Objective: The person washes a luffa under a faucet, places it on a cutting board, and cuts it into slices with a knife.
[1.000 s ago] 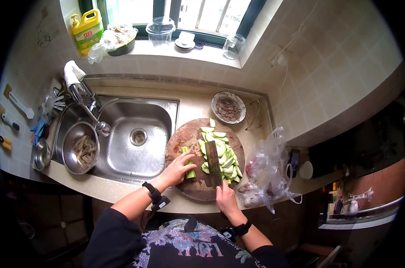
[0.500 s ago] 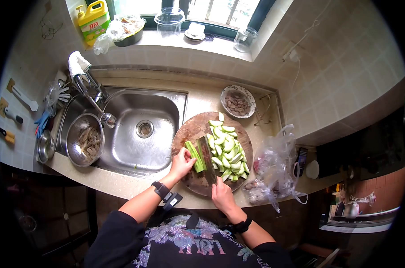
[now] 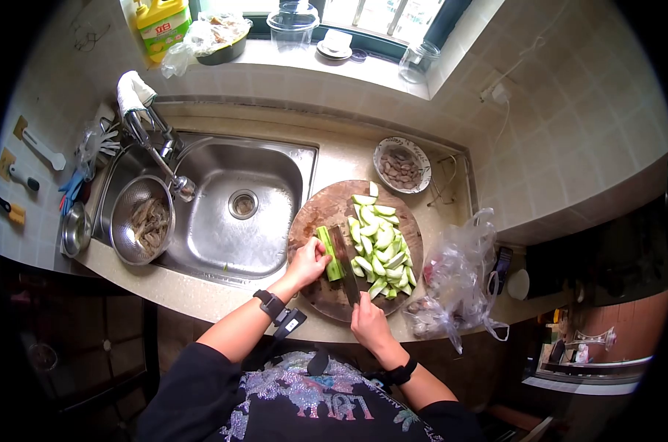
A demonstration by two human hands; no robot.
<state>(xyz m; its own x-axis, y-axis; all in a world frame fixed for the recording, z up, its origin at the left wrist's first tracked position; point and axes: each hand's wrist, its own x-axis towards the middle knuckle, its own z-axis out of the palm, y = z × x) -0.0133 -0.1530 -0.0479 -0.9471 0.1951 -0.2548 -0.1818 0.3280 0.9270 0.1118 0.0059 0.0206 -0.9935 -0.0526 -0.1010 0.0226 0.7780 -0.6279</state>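
Observation:
A round wooden cutting board [image 3: 320, 214] lies on the counter right of the sink. My left hand [image 3: 306, 262] presses down on a long green vegetable piece [image 3: 329, 249] on the board. My right hand [image 3: 368, 323] grips the handle of a cleaver [image 3: 344, 258], whose blade rests against the right side of that piece. A pile of cut pale green slices [image 3: 382, 243] covers the board's right half.
A steel sink [image 3: 231, 214] holds a strainer of shrimp [image 3: 144, 219] on its left. A patterned bowl [image 3: 401, 165] stands behind the board. Plastic bags [image 3: 455, 283] lie to the right. A yellow detergent bottle [image 3: 161, 22] and containers line the windowsill.
The cleaver has moved left from the slice pile to the uncut piece and is set against it. My left hand shifted its hold on the piece. The view tilted slightly.

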